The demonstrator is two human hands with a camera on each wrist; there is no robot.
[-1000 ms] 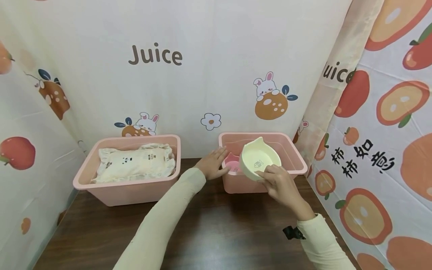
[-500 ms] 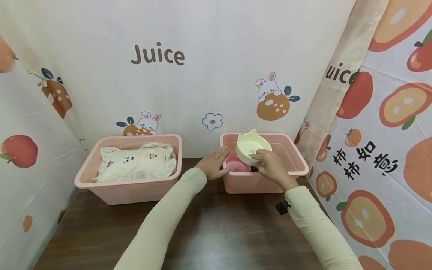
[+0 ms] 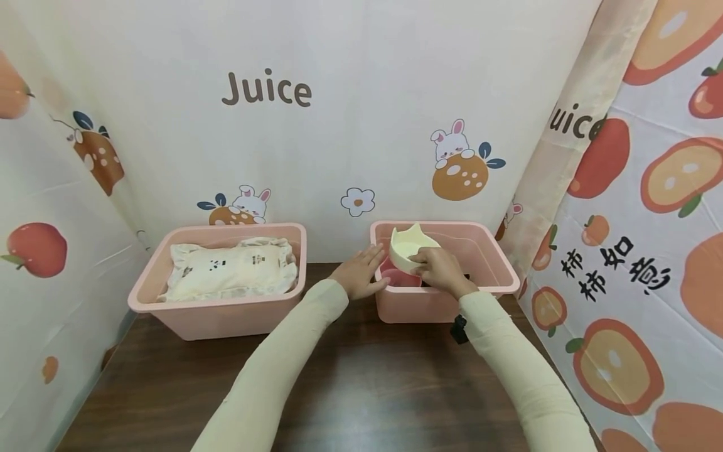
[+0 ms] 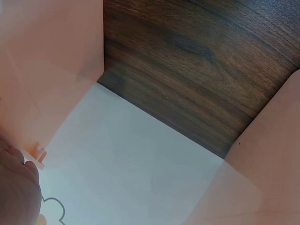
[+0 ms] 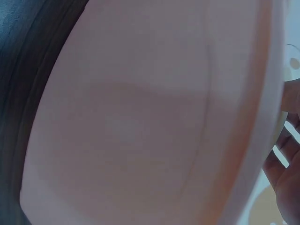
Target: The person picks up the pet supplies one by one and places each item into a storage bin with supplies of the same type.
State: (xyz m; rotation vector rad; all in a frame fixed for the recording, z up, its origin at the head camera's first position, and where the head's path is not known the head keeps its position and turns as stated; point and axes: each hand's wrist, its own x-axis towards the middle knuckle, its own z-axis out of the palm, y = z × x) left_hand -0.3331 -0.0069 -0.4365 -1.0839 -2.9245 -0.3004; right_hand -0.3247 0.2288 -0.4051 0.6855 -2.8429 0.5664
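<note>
A cream bowl with pointed ear-like tips point(image 3: 405, 247) is tilted inside the right pink bin point(image 3: 432, 307). My right hand point(image 3: 443, 270) grips its near right edge, thumb toward the inside. Below it, partly covered, lies a pink bowl point(image 3: 398, 276) at the bin's left end. My left hand point(image 3: 358, 274) rests on that bin's left rim, its fingers stretched out. In the left wrist view only part of the left hand point(image 4: 18, 185) shows. The right wrist view is mostly filled by the bin's outer wall point(image 5: 131, 122), with the right hand point(image 5: 288, 173) at the edge.
Another pink bin point(image 3: 226, 320) stands to the left, holding a cream ruffled pillow point(image 3: 231, 270). Both bins sit on a dark wooden table point(image 3: 361, 389) against a printed curtain point(image 3: 350, 138). Something dark, too hidden to name, shows inside the right bin.
My right hand has carried the cream bowl left and down into the right bin, over the pink bowl. The left hand has stayed on the rim.
</note>
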